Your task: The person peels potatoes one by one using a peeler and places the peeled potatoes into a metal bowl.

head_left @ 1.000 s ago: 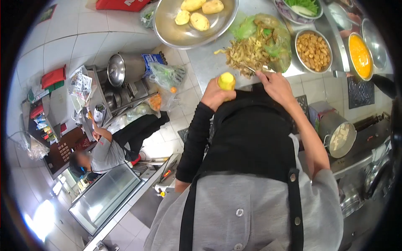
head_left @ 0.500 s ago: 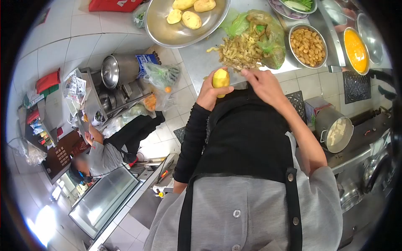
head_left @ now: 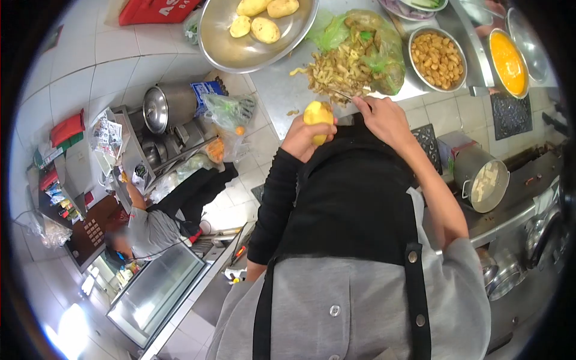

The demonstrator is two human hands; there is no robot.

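Note:
A mostly peeled yellow potato [head_left: 317, 114] is gripped in my left hand [head_left: 300, 138], with brown skin on its upper right side. My right hand [head_left: 383, 120], closed around a thin-bladed metal tool [head_left: 342, 95], is just right of the potato; its fingers hide the handle, so I cannot tell its exact kind. Beyond both hands lies a heap of potato peelings [head_left: 336, 71] on the steel table [head_left: 273, 96]. The peelings spill against a green plastic bag [head_left: 389, 60]. Several peeled potatoes [head_left: 265, 30] rest in a wide metal bowl [head_left: 222, 51] at the upper left.
To the right stand a bowl of brown chunks [head_left: 438, 60] and a bowl of orange liquid [head_left: 507, 63]. A pot [head_left: 487, 186] with pale pieces sits lower right. On the left, another person [head_left: 153, 234] reaches toward a shelf beside a lidded steel pot [head_left: 157, 110].
My right hand has lifted slightly and the tool's blade now shows. The potato has turned in my left hand, exposing a brown patch. The view has shifted slightly.

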